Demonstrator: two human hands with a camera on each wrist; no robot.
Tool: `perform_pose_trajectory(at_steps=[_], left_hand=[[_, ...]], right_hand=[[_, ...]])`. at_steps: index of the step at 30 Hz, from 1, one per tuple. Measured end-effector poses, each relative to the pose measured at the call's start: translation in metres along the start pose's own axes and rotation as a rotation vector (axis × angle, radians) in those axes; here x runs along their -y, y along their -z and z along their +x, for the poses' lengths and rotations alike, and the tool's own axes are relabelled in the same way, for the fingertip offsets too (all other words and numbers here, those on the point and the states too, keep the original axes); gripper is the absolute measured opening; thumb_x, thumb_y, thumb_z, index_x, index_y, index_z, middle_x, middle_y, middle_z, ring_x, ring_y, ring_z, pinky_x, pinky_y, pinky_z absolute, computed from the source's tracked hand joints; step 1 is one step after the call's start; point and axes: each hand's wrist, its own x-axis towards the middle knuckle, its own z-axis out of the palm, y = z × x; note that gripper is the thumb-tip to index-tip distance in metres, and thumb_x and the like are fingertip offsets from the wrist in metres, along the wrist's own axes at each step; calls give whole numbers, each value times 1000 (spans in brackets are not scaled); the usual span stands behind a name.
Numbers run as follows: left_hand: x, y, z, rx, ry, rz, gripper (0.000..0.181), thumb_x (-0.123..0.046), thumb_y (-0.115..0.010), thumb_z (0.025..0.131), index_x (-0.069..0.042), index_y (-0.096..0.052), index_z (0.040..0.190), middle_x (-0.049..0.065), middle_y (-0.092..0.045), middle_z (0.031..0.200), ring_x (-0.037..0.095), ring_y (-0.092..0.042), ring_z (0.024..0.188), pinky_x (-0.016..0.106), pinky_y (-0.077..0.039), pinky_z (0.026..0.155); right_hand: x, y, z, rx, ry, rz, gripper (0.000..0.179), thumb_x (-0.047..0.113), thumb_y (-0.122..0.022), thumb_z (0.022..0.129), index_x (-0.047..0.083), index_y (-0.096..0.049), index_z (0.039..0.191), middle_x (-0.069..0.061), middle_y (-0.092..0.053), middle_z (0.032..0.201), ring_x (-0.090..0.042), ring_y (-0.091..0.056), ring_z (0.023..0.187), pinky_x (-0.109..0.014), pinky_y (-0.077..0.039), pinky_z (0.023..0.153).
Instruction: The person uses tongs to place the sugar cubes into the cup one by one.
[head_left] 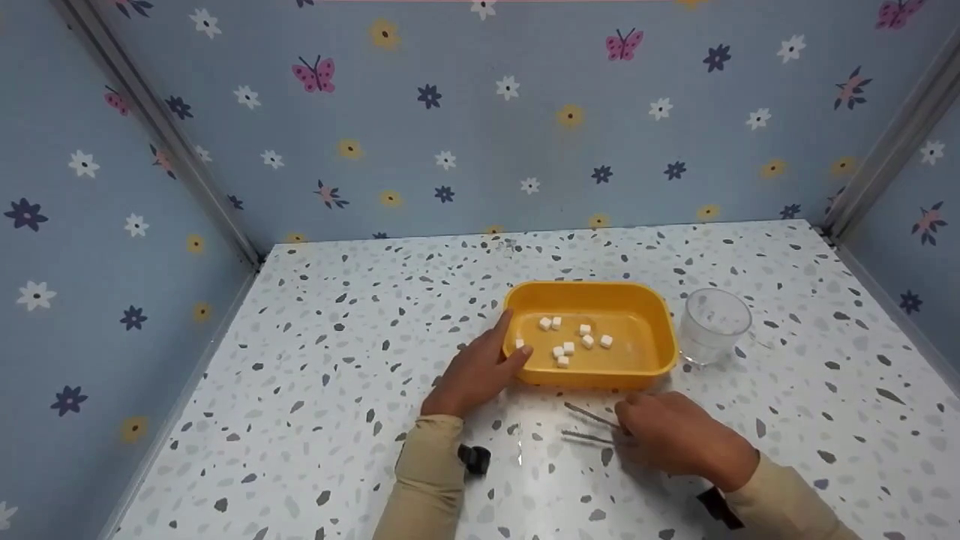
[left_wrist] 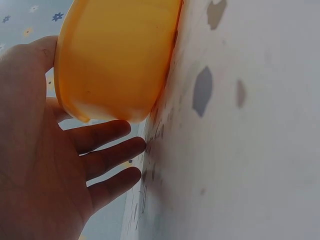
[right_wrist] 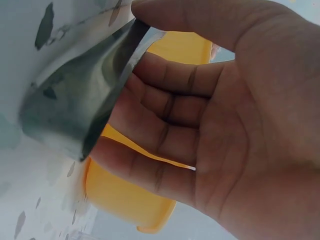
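A yellow rectangular tub (head_left: 637, 379) stands on the table with several small white cubes (head_left: 568, 348) scattered on its floor. My left hand (head_left: 480, 369) holds the tub's left end, thumb over the rim. In the left wrist view the other fingers (left_wrist: 112, 155) extend beside and below the tub's wall (left_wrist: 115, 60). In front of the tub, my right hand (head_left: 679, 435) grips metal tongs (head_left: 589, 436), their two arms spread apart and pointing left. The bent end of the tongs (right_wrist: 70, 110) shows up close in the right wrist view, between thumb and fingers.
A clear glass cup (head_left: 712, 330) stands close to the tub's right end. The speckled white table (head_left: 337, 360) meets a blue flowered wall (head_left: 487, 150) at the back, with similar panels at left and right.
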Motion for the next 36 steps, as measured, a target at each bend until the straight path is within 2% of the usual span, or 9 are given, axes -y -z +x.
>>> perform_pose_trajectory(at_steps=[7, 18, 23, 28, 31, 36], left_hand=[[0, 0, 1, 2, 9, -10, 78, -59, -46, 101, -26, -11, 163, 4, -32, 161, 21, -36, 143, 43, -33, 114], [0, 0, 1, 4, 14, 7, 80, -61, -44, 100, -25, -11, 163, 5, -31, 162, 23, -35, 143, 44, -32, 115], [0, 0, 1, -1, 17, 3, 79, -60, -45, 100, -25, -11, 163, 4, -32, 161, 23, -36, 143, 44, -32, 115], [0, -1, 1, -2, 8, -8, 77, -58, -45, 101, -26, -12, 163, 5, -34, 160, 23, -40, 141, 44, -35, 113], [0, -1, 1, -3, 4, -17, 77, -57, -46, 101, -26, -12, 163, 6, -35, 160, 23, -41, 139, 44, -36, 112], [0, -1, 0, -9, 4, -18, 78, -60, -46, 100, -28, -11, 163, 5, -34, 160, 23, -41, 140, 45, -35, 112]], right_hand=[[1, 5, 1, 40, -52, 16, 21, 19, -75, 84, 18, -55, 75, 9, -45, 68, -14, -42, 56, -30, -38, 52], [0, 15, -4, -7, -46, 56, 28, 31, -83, 82, 22, -56, 82, 11, -46, 72, -11, -44, 59, -27, -39, 53], [0, 19, -7, -58, -1, 50, 29, 32, -83, 81, 22, -56, 84, 12, -46, 73, -9, -43, 59, -25, -38, 52], [-2, 19, -7, -142, 51, 10, 31, 27, -83, 80, 21, -56, 93, 13, -47, 77, -8, -43, 60, -24, -39, 52], [-2, 19, -7, -158, 49, 9, 30, 25, -82, 79, 21, -56, 95, 12, -49, 78, -7, -44, 61, -23, -40, 53], [-2, 19, -6, -175, 10, 15, 23, 24, -79, 79, 24, -56, 84, 12, -51, 75, -6, -43, 58, -21, -40, 51]])
